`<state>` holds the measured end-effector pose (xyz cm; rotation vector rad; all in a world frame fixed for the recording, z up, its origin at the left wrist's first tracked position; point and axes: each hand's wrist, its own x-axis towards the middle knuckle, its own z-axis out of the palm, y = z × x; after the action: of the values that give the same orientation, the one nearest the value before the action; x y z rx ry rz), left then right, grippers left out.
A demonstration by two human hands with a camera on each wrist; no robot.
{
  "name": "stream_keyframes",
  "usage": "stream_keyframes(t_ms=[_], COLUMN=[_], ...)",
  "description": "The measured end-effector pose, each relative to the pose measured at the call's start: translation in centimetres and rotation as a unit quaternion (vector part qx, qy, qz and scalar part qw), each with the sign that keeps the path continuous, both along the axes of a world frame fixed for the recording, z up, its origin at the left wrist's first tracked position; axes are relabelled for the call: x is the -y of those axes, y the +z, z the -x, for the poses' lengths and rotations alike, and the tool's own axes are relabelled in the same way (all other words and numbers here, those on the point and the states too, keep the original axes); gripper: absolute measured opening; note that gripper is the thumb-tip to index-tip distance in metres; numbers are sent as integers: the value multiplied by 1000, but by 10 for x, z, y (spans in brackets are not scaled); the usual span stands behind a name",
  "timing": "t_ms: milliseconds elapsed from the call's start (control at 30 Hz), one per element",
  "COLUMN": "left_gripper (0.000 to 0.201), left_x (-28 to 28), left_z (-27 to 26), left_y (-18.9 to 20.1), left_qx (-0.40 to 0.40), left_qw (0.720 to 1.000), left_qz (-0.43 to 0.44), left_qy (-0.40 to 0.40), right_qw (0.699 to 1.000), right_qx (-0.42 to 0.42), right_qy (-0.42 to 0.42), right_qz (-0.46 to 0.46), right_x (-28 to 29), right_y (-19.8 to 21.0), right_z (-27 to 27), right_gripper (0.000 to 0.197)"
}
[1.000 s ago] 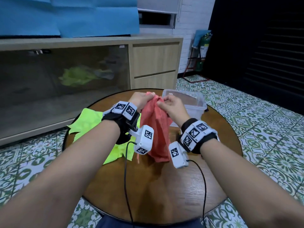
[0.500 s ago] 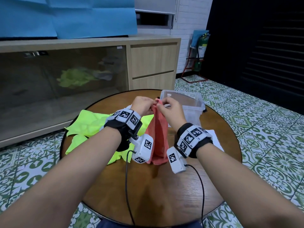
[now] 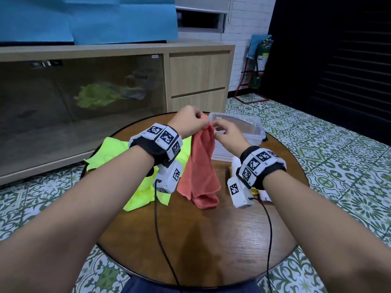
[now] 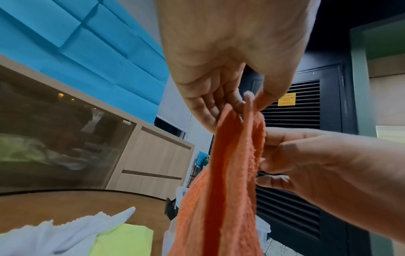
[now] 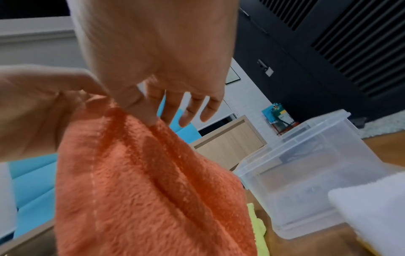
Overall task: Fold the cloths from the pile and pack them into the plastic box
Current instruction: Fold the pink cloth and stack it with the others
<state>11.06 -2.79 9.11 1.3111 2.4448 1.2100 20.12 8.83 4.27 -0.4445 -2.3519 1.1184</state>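
Orange cloth (image 3: 201,166) hanging, top edge pinched by left hand (image 3: 189,121), right hand (image 3: 227,134) thumb and forefinger

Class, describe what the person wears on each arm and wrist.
Both forearms are bare, with no sleeves. The left hand and right hand each carry a black wrist strap with white blocks bearing black square-pattern markers, plus a white camera unit trailing a thin black cable.

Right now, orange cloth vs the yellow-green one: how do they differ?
The orange cloth hangs in the air, pinched at its top by the left hand and right hand; the yellow-green cloth lies spread and rumpled on the table, untouched. Neither is in the plastic box.
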Motion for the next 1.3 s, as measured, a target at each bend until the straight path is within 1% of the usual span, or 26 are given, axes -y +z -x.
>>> stream_keyframes(t_ms=[67,133,167,200,233,267,300,333,367,467,533,567,600,633,700,733,767,800,833,900,967,1033,1100,1200,1233,1300], left_gripper=[18,12,14,17,19,20,21,21,21,23,28,30,33,35,35,34,33,33,33,34,36,38,38,36,36,36], left_x=[0,3,5,8,12,16,20,24,26,31,34,36,38,40,44,46,47,48,49,49,49,48,48,46,44,40], left_z=[0,1,4,9,14,20,25,29,32,38,43,47,49,51,54,55,56,57,58,58,58,59,59,57,58,60], left_y=[3,6,8,10,12,13,14,14,13,6,1,-1,-2,-3,-2,-2,-1,-1,-1,-3,-5,-7,-6,-5,-5,-7], left_qx=[-19,-36,-47,-59,-69,-75,-78,-82,-87,-88,-77,-77,-76,-79,-90,-94,-97,-100,-102,-100,-94,-90,-74,-64,-67,-64], left_qw=[1000,999,999,997,995,992,989,989,989,988,987,987,987,988,987,987,987,986,985,983,982,983,983,982,981,983], left_qz=[-8,-16,-27,-41,-57,-71,-73,-64,-49,-29,-23,-16,-7,2,14,17,20,24,29,26,14,16,11,-11,-13,1], left_qy=[-10,-12,1,25,54,80,99,108,110,125,141,142,139,136,133,131,130,132,136,149,162,162,166,179,180,172], right_qw=[1000,998,996,994,987,969,947,937,942,981,992,993,990,979,924,896,882,881,890,923,940,941,948,967,968,963], right_qx=[-6,0,23,77,159,241,293,306,287,173,93,71,75,99,165,180,181,180,176,156,122,105,65,3,6,40], right_qy=[25,41,48,44,29,3,-30,-61,-81,-77,-86,-88,-87,-87,-116,-138,-156,-168,-177,-188,-191,-189,-196,-196,-194,-189], right_qz=[10,53,72,64,16,-59,-125,-156,-153,-50,-12,-27,-76,-153,-324,-381,-406,-403,-381,-297,-255,-261,-241,-161,-158,-189], right_x=[1,2,-1,-6,-13,-21,-27,-32,-36,-35,-35,-35,-36,-38,-40,-40,-40,-38,-37,-37,-37,-37,-38,-42,-43,-44], right_y=[1,-1,-2,-5,-9,-12,-13,-12,-10,5,16,20,22,23,23,23,24,26,29,33,37,41,43,47,47,44], right_z=[-2,-7,-11,-14,-18,-23,-28,-32,-34,-35,-33,-32,-31,-31,-33,-33,-34,-35,-36,-37,-36,-35,-32,-29,-27,-24], right_gripper=[17,4,6,16,22,22,20,19,20,18,25,30,32,29,20,23,26,27,28,23,19,14,10,24,26,18])
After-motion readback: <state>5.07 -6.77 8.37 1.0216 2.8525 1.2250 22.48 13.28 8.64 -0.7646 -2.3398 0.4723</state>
